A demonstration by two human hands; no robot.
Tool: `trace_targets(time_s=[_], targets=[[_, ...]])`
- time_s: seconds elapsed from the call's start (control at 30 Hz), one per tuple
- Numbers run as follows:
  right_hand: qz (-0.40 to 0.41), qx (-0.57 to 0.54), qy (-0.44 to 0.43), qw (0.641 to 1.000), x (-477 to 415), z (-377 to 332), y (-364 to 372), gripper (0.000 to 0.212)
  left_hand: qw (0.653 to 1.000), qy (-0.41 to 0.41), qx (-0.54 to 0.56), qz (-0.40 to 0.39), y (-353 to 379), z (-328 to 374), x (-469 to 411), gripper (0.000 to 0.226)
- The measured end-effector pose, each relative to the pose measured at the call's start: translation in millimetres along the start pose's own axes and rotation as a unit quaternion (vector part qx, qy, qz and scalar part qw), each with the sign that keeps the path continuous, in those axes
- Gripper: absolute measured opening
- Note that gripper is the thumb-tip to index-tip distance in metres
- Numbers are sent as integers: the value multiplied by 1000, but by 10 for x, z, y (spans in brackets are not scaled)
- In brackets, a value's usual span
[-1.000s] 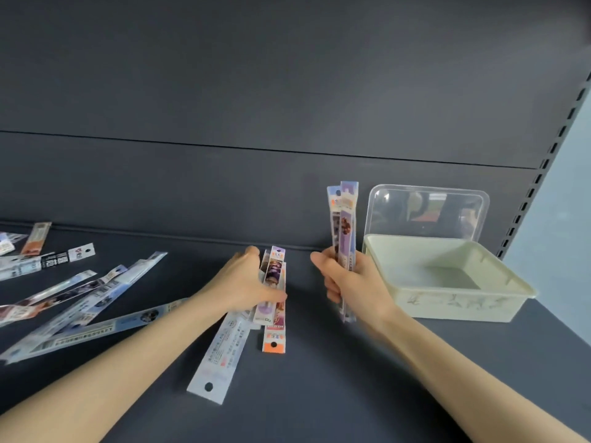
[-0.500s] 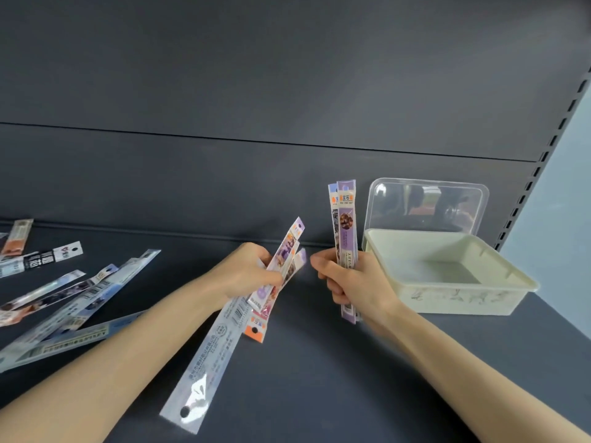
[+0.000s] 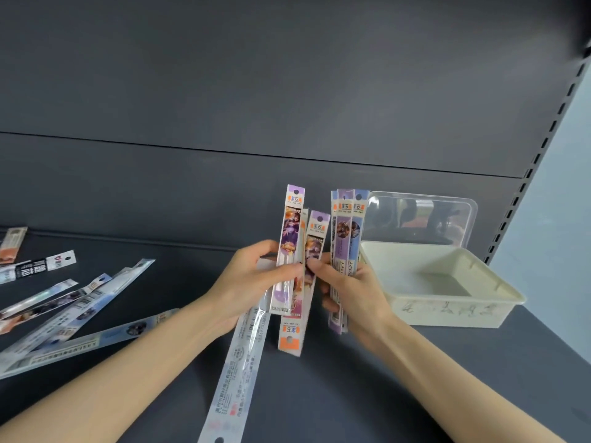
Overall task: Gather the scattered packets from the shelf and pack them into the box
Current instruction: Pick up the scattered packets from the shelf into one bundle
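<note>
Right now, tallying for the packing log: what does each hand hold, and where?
Left hand: purple and white packets, mid-length. Right hand: blue-purple packets, lower half.

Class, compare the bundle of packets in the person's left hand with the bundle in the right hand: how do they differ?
The left hand's bundle is fanned out, its ends staggered; the right hand's bundle is squared up, tops nearly level. The left hand's bundle includes one much longer whitish packet trailing down toward the camera; the right hand's bundle holds only short ones. Shared: both are held roughly upright above the shelf, beside the box.
</note>
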State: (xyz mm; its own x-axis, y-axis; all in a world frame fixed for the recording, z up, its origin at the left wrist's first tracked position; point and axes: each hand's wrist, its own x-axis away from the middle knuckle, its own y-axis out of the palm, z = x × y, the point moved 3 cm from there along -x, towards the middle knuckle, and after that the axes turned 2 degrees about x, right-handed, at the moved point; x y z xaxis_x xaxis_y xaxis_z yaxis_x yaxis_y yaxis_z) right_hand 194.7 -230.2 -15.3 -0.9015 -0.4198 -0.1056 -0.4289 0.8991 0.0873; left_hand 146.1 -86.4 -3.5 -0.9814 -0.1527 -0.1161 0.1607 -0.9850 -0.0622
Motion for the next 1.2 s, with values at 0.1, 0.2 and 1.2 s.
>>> trace_targets(time_s=[0.1,0.2,1.2], targets=[[59,-21,15,998,-79,12,-94,14,1000,-14,-6,7,-26,-4,-4,17],[61,-56,11,996,-118,-13,-173,14,999,-24,7,35,-98,-2,-19,16],[100,-53,-67,991,-23,-107,-152,24,984,-59,37,166,-310,11,-17,17]])
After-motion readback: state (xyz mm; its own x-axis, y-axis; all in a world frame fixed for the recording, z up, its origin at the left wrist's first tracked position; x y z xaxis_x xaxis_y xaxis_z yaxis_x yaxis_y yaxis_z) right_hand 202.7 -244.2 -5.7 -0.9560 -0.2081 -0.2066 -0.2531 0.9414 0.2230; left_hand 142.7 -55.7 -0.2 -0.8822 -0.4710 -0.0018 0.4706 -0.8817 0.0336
